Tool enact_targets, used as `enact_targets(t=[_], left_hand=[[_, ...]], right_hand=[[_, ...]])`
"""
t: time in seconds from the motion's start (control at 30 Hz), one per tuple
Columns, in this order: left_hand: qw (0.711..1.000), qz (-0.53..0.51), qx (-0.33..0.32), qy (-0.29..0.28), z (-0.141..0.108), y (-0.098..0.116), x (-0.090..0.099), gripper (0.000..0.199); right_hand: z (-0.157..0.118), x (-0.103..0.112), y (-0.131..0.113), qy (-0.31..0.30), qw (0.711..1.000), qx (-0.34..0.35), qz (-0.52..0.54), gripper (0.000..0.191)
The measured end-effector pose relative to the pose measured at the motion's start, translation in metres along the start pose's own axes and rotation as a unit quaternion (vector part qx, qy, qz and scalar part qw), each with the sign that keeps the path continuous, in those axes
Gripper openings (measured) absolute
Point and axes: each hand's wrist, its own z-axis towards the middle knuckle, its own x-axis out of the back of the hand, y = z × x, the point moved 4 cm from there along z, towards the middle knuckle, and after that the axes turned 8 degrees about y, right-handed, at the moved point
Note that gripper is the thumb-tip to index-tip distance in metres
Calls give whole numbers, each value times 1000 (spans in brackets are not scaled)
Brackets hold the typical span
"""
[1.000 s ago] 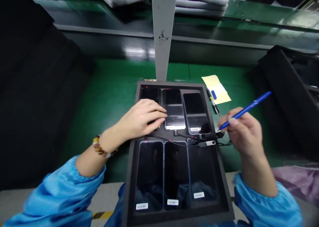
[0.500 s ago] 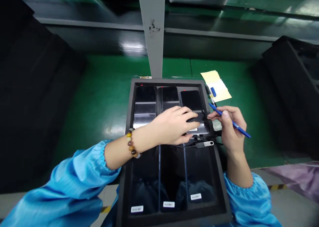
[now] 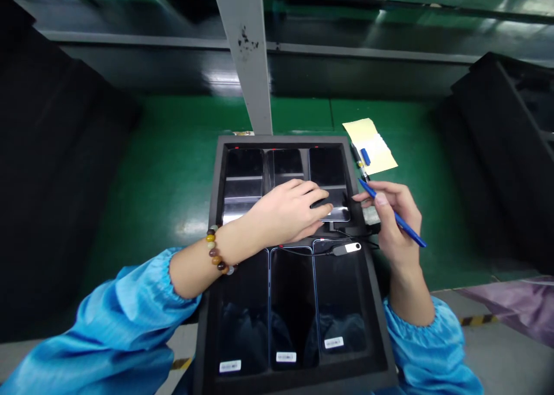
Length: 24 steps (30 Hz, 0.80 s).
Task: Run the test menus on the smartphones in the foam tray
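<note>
My left hand (image 3: 288, 210) lies across the middle of a black foam tray (image 3: 388, 349). Its fingers are apart, and the fingertips touch the lower part of the upper right smartphone (image 3: 328, 167). Beyond the tray's right edge, my right hand (image 3: 400, 239) grips a blue pen (image 3: 405, 227), tip pointing up and left. Several dark phones lie in two rows; the lower row includes a middle phone (image 3: 292, 302) with a white label (image 3: 286, 357). A USB stick (image 3: 346, 249) on a thin black cable rests over the lower right phone (image 3: 341, 291). My left hand hides part of the upper middle phone (image 3: 285, 163).
A yellow paper (image 3: 372, 141) lies on the green bench (image 3: 173, 146) beyond the tray, with a blue pen cap (image 3: 365, 156) and a black pen (image 3: 357, 157). A grey post (image 3: 246, 54) rises behind. Black stacks (image 3: 56, 170) stand left and right.
The upper right phone has slid up and sits straighter in its slot, with my left fingers on its lower end. The whole view has shifted slightly. The pen stays in my right hand.
</note>
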Motion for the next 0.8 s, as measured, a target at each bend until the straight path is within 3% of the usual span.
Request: enact_targets(t=[0.17,0.37,0.8], left_hand=[[1000,-3,6,12,-1,0,-1,30],[1000,6,2,-3,-3,-1,1,30],[1000,20,7,-9,-2,1,0,30]], right_hand=[[-6,-10,-1,-22,999,-38,1,30],[-11,-17,4,-33,999,-35,4,44],[-11,-19,7,-43,998,-38,-10,46]])
